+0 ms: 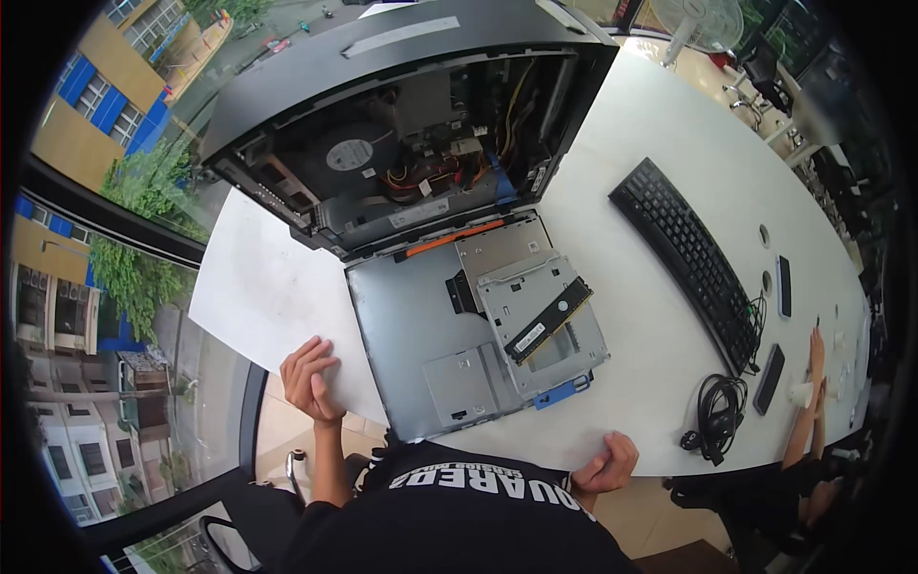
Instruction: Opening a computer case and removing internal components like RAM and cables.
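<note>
White table [660, 172], open computer case [402, 143]; both hands empty, left hand [311, 378] flat, right hand [607, 464] curled on edge.

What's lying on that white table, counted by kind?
Open computer case: 1
Drive cage with memory stick on it: 1 each
Keyboard: 1
Cable bundle: 1
Dark flat gadgets: 2
Total: 7
Left hand and right hand rest on the table's edge.
</note>
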A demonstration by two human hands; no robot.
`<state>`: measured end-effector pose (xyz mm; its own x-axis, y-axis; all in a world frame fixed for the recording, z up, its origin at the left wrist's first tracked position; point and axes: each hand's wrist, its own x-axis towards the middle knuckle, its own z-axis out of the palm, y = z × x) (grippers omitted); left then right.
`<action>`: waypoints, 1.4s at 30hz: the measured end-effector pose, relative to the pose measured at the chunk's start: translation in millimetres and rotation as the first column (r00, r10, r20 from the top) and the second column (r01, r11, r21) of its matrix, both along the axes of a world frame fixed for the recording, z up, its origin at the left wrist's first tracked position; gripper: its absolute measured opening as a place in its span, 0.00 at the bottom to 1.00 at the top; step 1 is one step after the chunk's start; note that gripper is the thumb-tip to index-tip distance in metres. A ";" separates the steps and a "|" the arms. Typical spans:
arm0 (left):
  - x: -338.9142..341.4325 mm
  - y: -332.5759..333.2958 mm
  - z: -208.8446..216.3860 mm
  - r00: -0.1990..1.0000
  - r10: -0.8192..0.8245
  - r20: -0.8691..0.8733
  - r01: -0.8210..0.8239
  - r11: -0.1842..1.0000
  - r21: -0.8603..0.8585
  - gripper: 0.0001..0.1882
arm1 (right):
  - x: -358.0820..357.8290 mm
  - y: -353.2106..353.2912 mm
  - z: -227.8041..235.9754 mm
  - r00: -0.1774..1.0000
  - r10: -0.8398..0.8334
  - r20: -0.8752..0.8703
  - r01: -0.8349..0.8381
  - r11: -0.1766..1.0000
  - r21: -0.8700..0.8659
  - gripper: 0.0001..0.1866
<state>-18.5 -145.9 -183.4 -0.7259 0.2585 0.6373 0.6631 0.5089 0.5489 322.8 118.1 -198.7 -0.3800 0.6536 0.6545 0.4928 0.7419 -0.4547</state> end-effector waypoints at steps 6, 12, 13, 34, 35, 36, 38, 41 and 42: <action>5.5 -3.4 3.8 0.999 0.001 -0.035 0.000 0.999 0.033 0.18 | 0.4 0.8 -2.0 0.999 0.024 -0.045 -0.023 1.000 0.016 0.15; 6.6 -4.9 1.4 0.998 -0.015 -0.068 0.020 0.997 0.077 0.16 | 0.0 2.3 -5.9 0.994 0.058 -0.092 -0.055 0.998 0.034 0.13; 6.4 -2.2 2.7 0.997 -0.019 -0.070 0.024 0.997 0.075 0.16 | 0.7 1.4 -5.8 0.993 0.060 -0.099 -0.057 0.998 0.036 0.13; -64.3 148.0 36.1 0.984 -0.105 0.141 0.147 0.930 -0.336 0.06 | -3.9 0.9 -0.6 0.982 0.087 -0.168 -0.074 0.994 0.084 0.11; -65.5 150.1 35.2 0.986 -0.099 0.138 0.141 0.928 -0.345 0.06 | -2.2 0.9 -0.9 0.982 0.087 -0.170 -0.073 0.994 0.085 0.11; -67.4 151.1 35.6 0.987 -0.090 0.134 0.133 0.926 -0.353 0.06 | -1.7 0.6 -1.4 0.982 0.085 -0.166 -0.071 0.994 0.088 0.11; -71.5 150.4 37.0 0.987 -0.077 0.139 0.123 0.922 -0.366 0.06 | -3.2 1.2 -1.8 0.982 0.091 -0.166 -0.076 0.993 0.092 0.11; -75.9 145.6 36.9 0.988 -0.086 0.130 0.129 0.922 -0.366 0.06 | -4.8 1.5 -1.7 0.978 0.129 -0.165 -0.115 0.989 0.092 0.11; -77.8 145.5 36.3 0.987 -0.117 0.111 0.149 0.924 -0.351 0.06 | -3.6 1.4 -2.4 0.980 0.111 -0.165 -0.098 0.991 0.090 0.11</action>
